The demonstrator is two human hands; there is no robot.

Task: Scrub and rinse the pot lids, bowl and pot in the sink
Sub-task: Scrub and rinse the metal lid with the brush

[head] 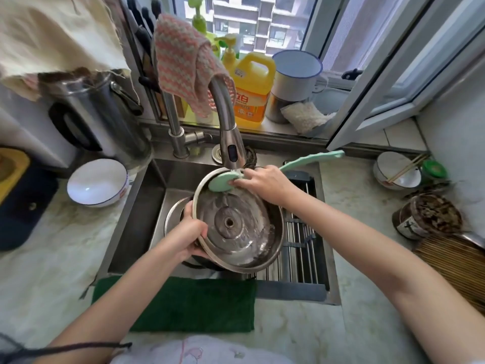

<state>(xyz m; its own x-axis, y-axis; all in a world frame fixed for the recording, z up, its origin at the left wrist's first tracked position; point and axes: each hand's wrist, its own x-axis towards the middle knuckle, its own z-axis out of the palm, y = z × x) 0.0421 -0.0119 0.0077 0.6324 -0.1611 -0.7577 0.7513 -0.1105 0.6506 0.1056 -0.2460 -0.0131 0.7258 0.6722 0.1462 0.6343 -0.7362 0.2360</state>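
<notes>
L hand (pixel 191 232) grips the near-left rim of the round stainless-steel pot lid (pixel 236 224), fingers and thumb curled round the edge. The lid is held tilted, underside up, over the steel sink (pixel 157 200), prob. so runoff drains into the basin.

R hand (pixel 265 183) pinches the mint-green long-handled scrub brush (pixel 223 181) right beside its head, likely for pressure. The head presses on the lid's far rim.

Clearances:
- Curved steel faucet spout (pixel 228 132) sits just beyond the R fingers and limits outward strokes.
- Brush handle projects free, beyond and right of the R hand.
- Steel-bar drain rack (pixel 301 232) lies under the R forearm.
- Round steel item (pixel 173 214) below the L hand is partly hidden; pot or lid cannot be told.
- White blue-rimmed enamel bowl (pixel 97 182) stands on the counter, well left of the L hand.

Most stroke room is toward the body.
</notes>
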